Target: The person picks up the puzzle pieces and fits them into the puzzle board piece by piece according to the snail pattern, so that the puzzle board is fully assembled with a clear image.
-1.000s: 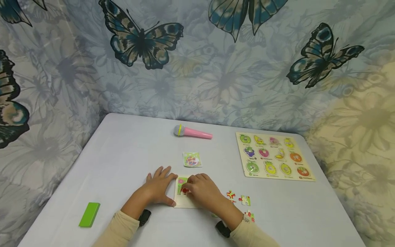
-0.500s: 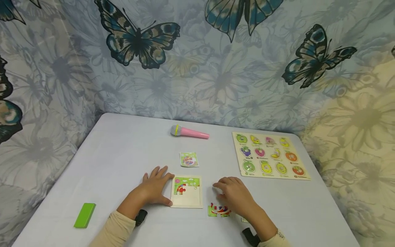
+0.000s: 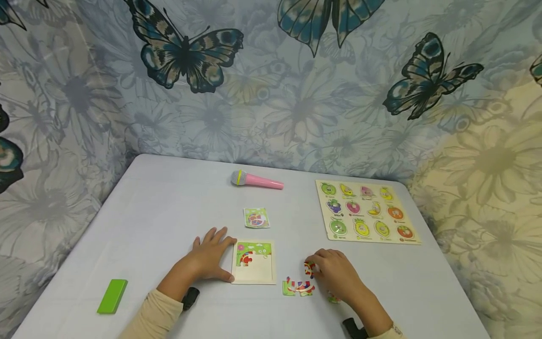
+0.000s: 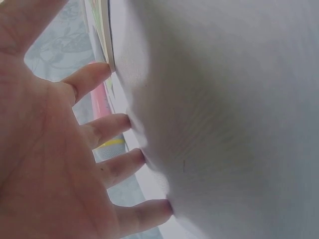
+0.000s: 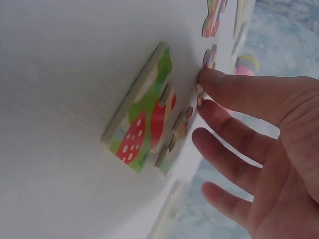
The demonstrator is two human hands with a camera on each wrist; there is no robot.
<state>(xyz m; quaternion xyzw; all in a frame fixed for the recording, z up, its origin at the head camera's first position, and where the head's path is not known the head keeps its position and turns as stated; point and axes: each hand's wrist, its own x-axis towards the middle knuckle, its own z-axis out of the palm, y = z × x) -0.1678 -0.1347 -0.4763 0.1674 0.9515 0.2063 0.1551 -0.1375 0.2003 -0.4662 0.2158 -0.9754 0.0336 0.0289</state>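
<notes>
A square puzzle board (image 3: 252, 275) has green and red pieces fitted along its top and upper left. My left hand (image 3: 207, 256) lies spread at the board's left side, thumb and index finger touching its edge; the left wrist view shows the fingers of that hand (image 4: 55, 144) apart, tips on the table. To the right of the board, my right hand (image 3: 338, 275) has thumb and index finger on a red puzzle piece (image 3: 308, 269). In the right wrist view my right hand (image 5: 259, 134) pinches that piece, with a green and red piece (image 5: 142, 119) nearer the camera.
More loose pieces (image 3: 289, 287) lie between the board and my right hand. Behind the board are a small picture card (image 3: 256, 218) and a pink toy microphone (image 3: 263, 182). A fruit board (image 3: 368, 212) lies at the back right, a green block (image 3: 112, 296) at the front left.
My right hand has moved off the puzzle board to the loose pieces on the right and now pinches one. My left hand stays at the board's edge. The head view has shifted slightly.
</notes>
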